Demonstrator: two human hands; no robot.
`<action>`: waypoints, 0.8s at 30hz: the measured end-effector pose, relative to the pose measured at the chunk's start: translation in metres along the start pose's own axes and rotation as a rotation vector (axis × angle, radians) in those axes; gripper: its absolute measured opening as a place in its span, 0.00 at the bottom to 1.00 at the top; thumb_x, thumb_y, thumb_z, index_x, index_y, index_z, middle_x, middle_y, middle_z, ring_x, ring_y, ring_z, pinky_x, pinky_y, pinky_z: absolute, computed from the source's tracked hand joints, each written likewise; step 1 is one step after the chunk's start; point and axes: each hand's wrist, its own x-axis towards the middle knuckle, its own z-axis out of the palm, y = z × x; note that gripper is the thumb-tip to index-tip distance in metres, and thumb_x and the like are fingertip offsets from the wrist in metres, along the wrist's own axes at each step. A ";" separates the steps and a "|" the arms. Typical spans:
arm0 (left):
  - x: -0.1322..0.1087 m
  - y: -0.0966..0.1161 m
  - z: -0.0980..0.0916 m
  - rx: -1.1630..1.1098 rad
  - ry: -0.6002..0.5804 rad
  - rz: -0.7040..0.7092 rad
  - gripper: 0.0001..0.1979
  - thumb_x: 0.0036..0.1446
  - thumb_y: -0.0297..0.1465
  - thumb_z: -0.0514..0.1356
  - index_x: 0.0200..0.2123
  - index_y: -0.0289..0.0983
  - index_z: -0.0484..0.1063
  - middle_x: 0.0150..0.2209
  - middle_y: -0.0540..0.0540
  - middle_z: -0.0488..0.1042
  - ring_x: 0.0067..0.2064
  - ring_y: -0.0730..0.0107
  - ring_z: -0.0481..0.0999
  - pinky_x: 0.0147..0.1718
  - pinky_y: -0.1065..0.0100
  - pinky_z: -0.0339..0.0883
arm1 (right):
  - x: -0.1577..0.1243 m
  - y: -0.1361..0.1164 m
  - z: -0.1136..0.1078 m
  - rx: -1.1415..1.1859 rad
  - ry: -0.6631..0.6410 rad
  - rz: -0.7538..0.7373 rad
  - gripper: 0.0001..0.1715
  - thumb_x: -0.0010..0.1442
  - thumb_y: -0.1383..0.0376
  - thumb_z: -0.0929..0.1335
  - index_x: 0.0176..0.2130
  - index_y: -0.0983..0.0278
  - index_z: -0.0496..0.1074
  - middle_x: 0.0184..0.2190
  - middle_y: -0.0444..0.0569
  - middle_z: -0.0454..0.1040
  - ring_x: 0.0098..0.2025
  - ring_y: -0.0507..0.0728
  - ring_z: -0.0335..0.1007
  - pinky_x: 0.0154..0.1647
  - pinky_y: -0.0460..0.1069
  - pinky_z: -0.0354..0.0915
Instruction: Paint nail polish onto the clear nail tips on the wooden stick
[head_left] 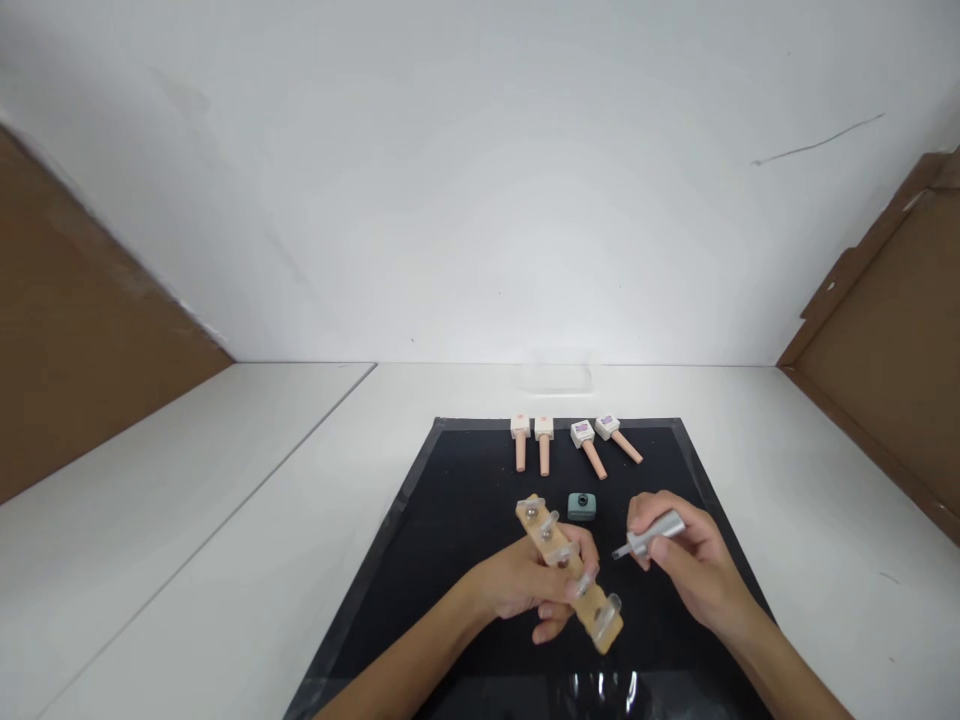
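Note:
My left hand is closed around a wooden nail tip stand, held at a slant. Several clear false nails sit along it on round silver mounts. In my right hand, thumb and fingers pinch a nail polish brush by its silver cap. The brush's dark tip points left toward the stand, apart from it. Just beyond my hands stands an uncapped teal polish bottle, its round dark neck opening facing up.
Several white polish bottles with pink caps, such as one bottle, lie along the far edge of the black mat. Behind them on the white table is a clear tray. Brown cardboard panels stand at both sides.

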 end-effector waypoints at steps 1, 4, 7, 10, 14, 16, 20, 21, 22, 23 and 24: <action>0.000 0.000 0.000 0.001 -0.002 -0.001 0.19 0.35 0.34 0.73 0.24 0.32 0.67 0.15 0.57 0.63 0.12 0.87 0.56 0.07 0.80 0.59 | 0.000 0.001 0.000 0.035 0.008 0.013 0.08 0.57 0.57 0.70 0.35 0.58 0.75 0.24 0.40 0.64 0.23 0.49 0.57 0.25 0.45 0.53; -0.001 0.001 0.000 0.005 -0.002 0.001 0.19 0.35 0.34 0.73 0.22 0.32 0.66 0.15 0.57 0.63 0.12 0.87 0.56 0.07 0.80 0.59 | 0.000 -0.001 0.002 0.125 -0.002 0.042 0.07 0.57 0.57 0.70 0.36 0.56 0.75 0.22 0.39 0.63 0.22 0.48 0.57 0.25 0.45 0.54; -0.001 0.000 -0.001 0.006 -0.006 0.000 0.18 0.36 0.34 0.72 0.22 0.32 0.65 0.15 0.57 0.62 0.12 0.87 0.55 0.08 0.80 0.60 | 0.003 -0.003 0.005 0.168 -0.037 0.013 0.08 0.57 0.56 0.70 0.33 0.57 0.75 0.23 0.40 0.61 0.23 0.49 0.58 0.25 0.46 0.55; -0.001 -0.001 -0.003 -0.005 -0.007 -0.006 0.18 0.36 0.34 0.73 0.22 0.32 0.66 0.15 0.57 0.62 0.12 0.87 0.56 0.08 0.80 0.61 | 0.004 -0.002 0.005 0.133 -0.026 -0.028 0.14 0.58 0.54 0.69 0.28 0.60 0.74 0.21 0.40 0.60 0.23 0.50 0.56 0.24 0.46 0.54; -0.001 -0.001 -0.003 -0.006 0.005 -0.014 0.19 0.35 0.33 0.73 0.23 0.32 0.67 0.15 0.57 0.63 0.12 0.86 0.56 0.07 0.80 0.61 | 0.001 0.000 0.002 0.029 0.042 0.008 0.11 0.57 0.55 0.70 0.33 0.60 0.73 0.23 0.41 0.63 0.23 0.49 0.57 0.24 0.46 0.54; 0.000 -0.001 -0.001 0.002 0.010 -0.019 0.19 0.34 0.33 0.73 0.23 0.32 0.67 0.14 0.57 0.64 0.11 0.86 0.56 0.07 0.80 0.60 | 0.000 -0.001 0.001 -0.010 0.023 0.028 0.11 0.56 0.56 0.71 0.34 0.60 0.73 0.25 0.41 0.63 0.23 0.49 0.57 0.24 0.46 0.54; 0.001 -0.001 0.001 0.028 -0.003 0.008 0.17 0.36 0.33 0.72 0.23 0.32 0.67 0.13 0.58 0.62 0.11 0.86 0.56 0.08 0.81 0.61 | -0.001 -0.004 0.002 -0.025 -0.063 0.037 0.11 0.57 0.57 0.70 0.31 0.62 0.73 0.25 0.42 0.62 0.25 0.50 0.57 0.26 0.45 0.54; 0.002 -0.001 0.001 0.036 -0.004 0.015 0.17 0.37 0.33 0.72 0.23 0.32 0.68 0.13 0.58 0.62 0.11 0.86 0.56 0.08 0.81 0.61 | 0.000 -0.005 0.003 -0.024 -0.067 0.035 0.11 0.57 0.57 0.70 0.31 0.62 0.73 0.25 0.42 0.62 0.25 0.50 0.57 0.26 0.45 0.54; 0.002 -0.001 0.001 0.041 -0.006 0.018 0.17 0.37 0.33 0.72 0.23 0.32 0.68 0.13 0.58 0.62 0.11 0.86 0.56 0.08 0.81 0.61 | 0.000 -0.006 0.004 -0.024 -0.067 0.033 0.11 0.57 0.56 0.70 0.31 0.62 0.73 0.24 0.42 0.61 0.25 0.50 0.57 0.26 0.45 0.54; 0.002 -0.001 0.001 0.043 -0.010 0.020 0.17 0.37 0.34 0.72 0.23 0.32 0.68 0.13 0.57 0.63 0.11 0.86 0.57 0.08 0.80 0.61 | 0.000 -0.006 0.005 -0.026 -0.067 0.029 0.12 0.57 0.56 0.70 0.31 0.62 0.73 0.24 0.42 0.61 0.25 0.51 0.57 0.25 0.45 0.55; 0.003 0.000 0.001 0.046 -0.013 0.016 0.17 0.37 0.34 0.72 0.24 0.32 0.69 0.13 0.57 0.63 0.11 0.85 0.57 0.08 0.80 0.61 | 0.001 -0.007 0.006 -0.031 -0.069 0.027 0.12 0.57 0.55 0.70 0.31 0.62 0.73 0.24 0.42 0.61 0.25 0.51 0.57 0.25 0.46 0.55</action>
